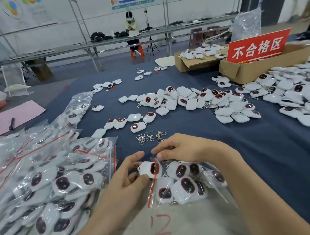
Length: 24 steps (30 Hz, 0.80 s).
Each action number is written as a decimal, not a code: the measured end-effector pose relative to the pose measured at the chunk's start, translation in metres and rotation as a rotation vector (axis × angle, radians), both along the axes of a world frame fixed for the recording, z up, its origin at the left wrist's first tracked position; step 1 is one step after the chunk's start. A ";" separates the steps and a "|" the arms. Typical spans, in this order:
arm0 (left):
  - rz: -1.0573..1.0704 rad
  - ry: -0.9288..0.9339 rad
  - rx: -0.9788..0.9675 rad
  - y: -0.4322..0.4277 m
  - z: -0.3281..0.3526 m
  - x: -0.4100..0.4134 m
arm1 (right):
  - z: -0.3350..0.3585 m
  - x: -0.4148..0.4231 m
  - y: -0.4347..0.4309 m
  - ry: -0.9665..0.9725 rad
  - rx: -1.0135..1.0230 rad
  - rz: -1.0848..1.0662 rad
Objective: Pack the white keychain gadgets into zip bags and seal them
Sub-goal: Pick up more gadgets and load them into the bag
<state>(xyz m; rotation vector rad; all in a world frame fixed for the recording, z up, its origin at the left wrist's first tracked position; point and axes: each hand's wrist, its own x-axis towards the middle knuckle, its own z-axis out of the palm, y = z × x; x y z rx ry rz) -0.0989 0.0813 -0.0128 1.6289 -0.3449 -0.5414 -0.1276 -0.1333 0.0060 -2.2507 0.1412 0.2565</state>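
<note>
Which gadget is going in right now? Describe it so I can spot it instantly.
At the near edge of the blue table, find the zip bag whose mouth the right hand pinches. The white keychain gadget sits at that red-striped mouth, gripped by the left hand. Unlike its neighbours, it is only halfway inside.
</note>
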 end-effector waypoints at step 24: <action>-0.102 -0.112 0.150 -0.007 0.016 0.001 | 0.003 0.003 0.009 -0.162 0.111 -0.088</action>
